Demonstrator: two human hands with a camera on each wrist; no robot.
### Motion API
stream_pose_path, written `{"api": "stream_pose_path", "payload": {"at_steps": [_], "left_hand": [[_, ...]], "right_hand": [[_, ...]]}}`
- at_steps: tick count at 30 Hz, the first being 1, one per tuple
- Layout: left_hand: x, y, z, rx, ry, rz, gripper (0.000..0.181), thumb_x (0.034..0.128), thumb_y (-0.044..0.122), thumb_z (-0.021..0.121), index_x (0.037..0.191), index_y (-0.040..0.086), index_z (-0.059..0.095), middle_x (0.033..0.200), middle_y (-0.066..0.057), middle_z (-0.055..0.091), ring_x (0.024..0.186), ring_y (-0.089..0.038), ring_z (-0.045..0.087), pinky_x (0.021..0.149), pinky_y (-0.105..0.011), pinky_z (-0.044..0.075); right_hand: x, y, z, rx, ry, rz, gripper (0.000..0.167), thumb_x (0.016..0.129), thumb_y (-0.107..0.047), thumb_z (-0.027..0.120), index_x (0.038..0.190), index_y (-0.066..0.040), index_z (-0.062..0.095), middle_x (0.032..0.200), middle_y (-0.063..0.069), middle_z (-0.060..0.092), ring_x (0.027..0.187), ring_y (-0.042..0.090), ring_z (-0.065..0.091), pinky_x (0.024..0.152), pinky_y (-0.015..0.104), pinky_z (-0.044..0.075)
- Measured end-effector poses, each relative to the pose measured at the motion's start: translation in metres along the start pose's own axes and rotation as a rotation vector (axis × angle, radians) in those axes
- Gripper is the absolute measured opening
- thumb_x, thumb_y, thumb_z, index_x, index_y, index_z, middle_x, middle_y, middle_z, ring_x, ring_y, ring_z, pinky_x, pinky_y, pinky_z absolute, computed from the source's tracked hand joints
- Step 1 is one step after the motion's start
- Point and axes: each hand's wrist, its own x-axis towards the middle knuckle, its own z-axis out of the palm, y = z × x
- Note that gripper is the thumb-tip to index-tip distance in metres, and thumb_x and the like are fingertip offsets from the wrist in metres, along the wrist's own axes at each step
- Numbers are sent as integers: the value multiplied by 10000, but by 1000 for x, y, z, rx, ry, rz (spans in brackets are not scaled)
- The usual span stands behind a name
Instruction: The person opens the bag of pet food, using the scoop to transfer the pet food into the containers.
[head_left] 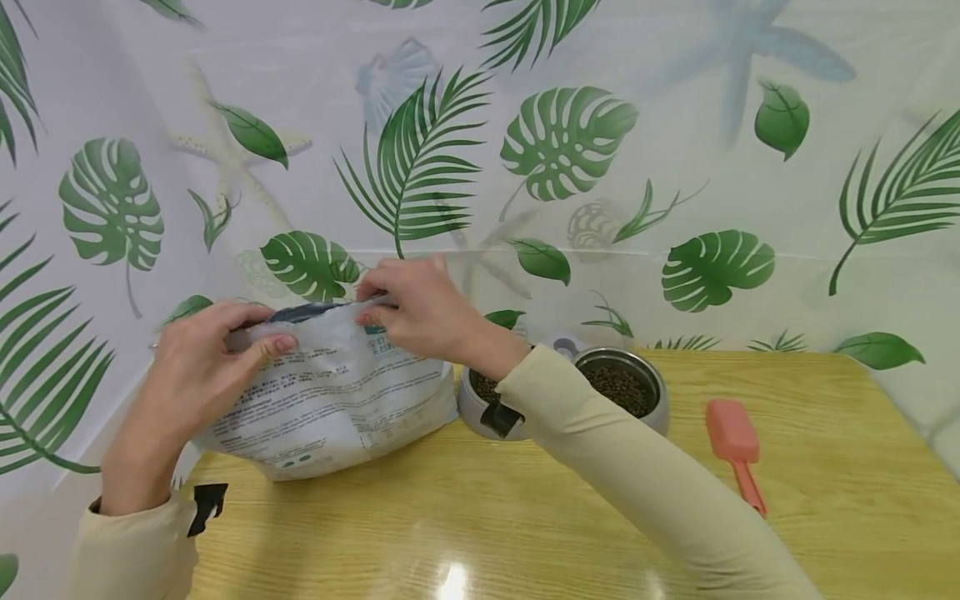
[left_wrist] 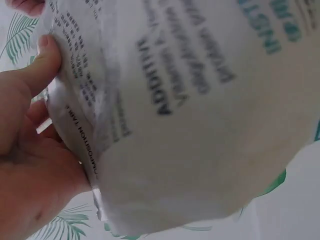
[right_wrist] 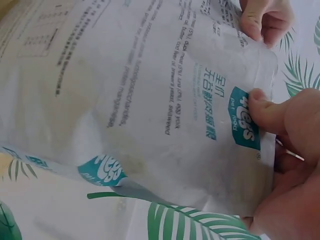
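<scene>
A white printed pet food bag (head_left: 337, 408) stands tilted on the wooden table, its dark inner lining showing at the top edge. My left hand (head_left: 198, 358) grips the left end of that edge, thumb on the printed front. At the other end, my right hand (head_left: 420, 308) pinches the rim between thumb and fingers. The left wrist view shows the left thumb pressed on the bag (left_wrist: 200, 150). Teal brand labels are visible on the bag (right_wrist: 145, 90) in the right wrist view, where the right thumb lies beside one.
Right of the bag is a double pet bowl (head_left: 660, 417) holding brown kibble (head_left: 618, 383), partly hidden by my right forearm. A pink scoop (head_left: 733, 433) lies farther right on the wooden table (head_left: 420, 533). Behind hangs a leaf-patterned sheet (head_left: 465, 208).
</scene>
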Motion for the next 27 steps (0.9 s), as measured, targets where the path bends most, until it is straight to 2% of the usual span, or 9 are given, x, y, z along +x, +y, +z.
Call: {"api": "stream_pose_path", "payload": {"at_steps": [2,6,9,13,16,19,22,25,27], "left_hand": [[-2,0,3,10,64,67,235,806,128,870,984,14,766,950,-134,765,847,-289,705,780,-216,453],[-4,4,8,23,141,159,127,784,28,868,823,43,749,826,-53,731,715,-158,623,687,-125,414],[-5,9,9,27,136,143,95,818,38,846,839,50,754,828,-56,713,716,-159,596,663,-178,401],[-3,15,8,12,70,93,203,844,102,840,1024,37,775,943,-109,727,846,-284,668,749,-331,439],[0,18,12,-4,58,111,210,845,105,837,1029,31,767,951,-121,732,867,-313,699,760,-407,460],[1,21,17,-1,103,151,95,836,61,830,882,38,750,859,-95,721,768,-266,690,705,-355,456],[-1,24,19,0,135,158,121,809,21,844,792,67,734,801,-52,698,715,-202,650,676,-247,416],[-2,26,19,1,143,145,123,808,29,851,785,74,739,798,-41,693,707,-181,634,665,-178,387],[-2,25,17,8,131,137,95,819,63,852,829,66,757,830,-53,712,740,-201,660,693,-204,422]], "right_hand": [[-1,4,2,68,38,-22,83,921,-180,773,906,-100,758,907,19,752,900,118,740,978,354,480],[-3,8,2,154,62,-59,84,917,-111,772,844,-79,746,875,32,760,807,109,738,747,198,549],[-3,6,1,85,67,-71,85,924,-147,769,858,-94,760,863,23,759,754,113,704,730,239,518],[-5,-3,2,-74,3,-63,161,957,-266,737,1046,-136,768,1010,-10,744,918,126,685,857,391,438],[-4,-10,7,-121,-15,-114,183,983,-262,705,1098,-126,748,1049,2,723,976,149,668,878,394,441],[-2,-10,13,-87,41,-184,111,977,-181,705,1000,-81,747,950,40,712,873,171,664,818,319,505],[-2,-8,18,-50,97,-223,88,952,-148,729,921,-66,734,883,47,694,808,168,641,782,272,515],[-3,-6,20,-51,119,-246,106,948,-152,734,898,-60,717,862,49,681,789,170,626,777,264,509],[-2,-5,19,-47,114,-255,112,958,-157,725,909,-57,715,877,53,688,807,177,630,790,267,512]]}}
